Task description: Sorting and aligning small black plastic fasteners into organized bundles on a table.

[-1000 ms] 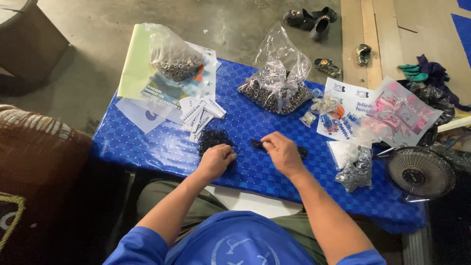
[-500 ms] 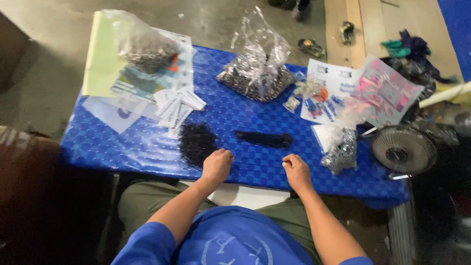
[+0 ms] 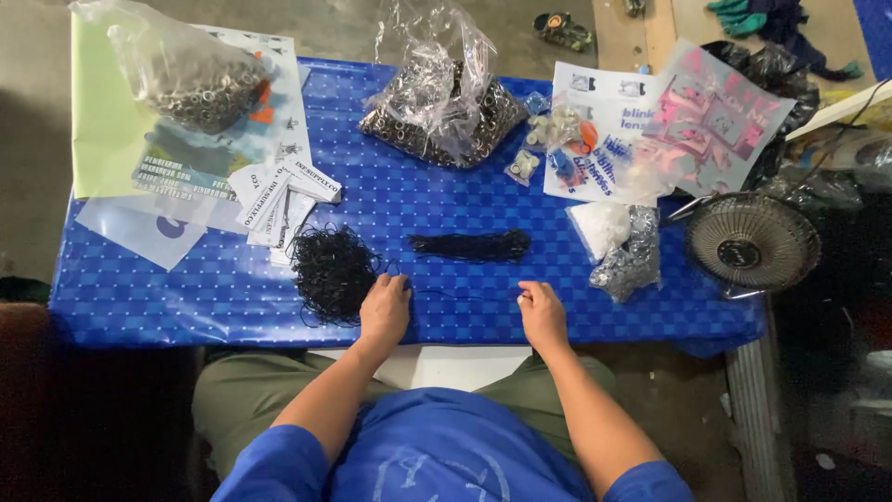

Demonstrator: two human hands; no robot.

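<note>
A tangled pile of thin black cords [image 3: 332, 271] lies on the blue checked tablecloth [image 3: 186, 293]. My left hand [image 3: 386, 309] rests at the pile's right edge, fingers pinched on one thin black cord [image 3: 465, 297]. That cord runs along the cloth to my right hand [image 3: 542, 314], which pinches its other end near the table's front edge. A straightened bundle of black cords [image 3: 470, 244] lies just beyond, between the two hands.
Clear bags of small metal rings sit at the back left [image 3: 200, 88] and back middle [image 3: 441, 107]. White paper tags [image 3: 279, 191] lie left of the pile. Printed sheets and small packets [image 3: 641, 130], a silvery bag [image 3: 632, 256] and a small fan [image 3: 751, 244] are on the right.
My right hand has drawn back from the straight bundle to the front edge and moved away from the left hand. A cord now stretches between them.
</note>
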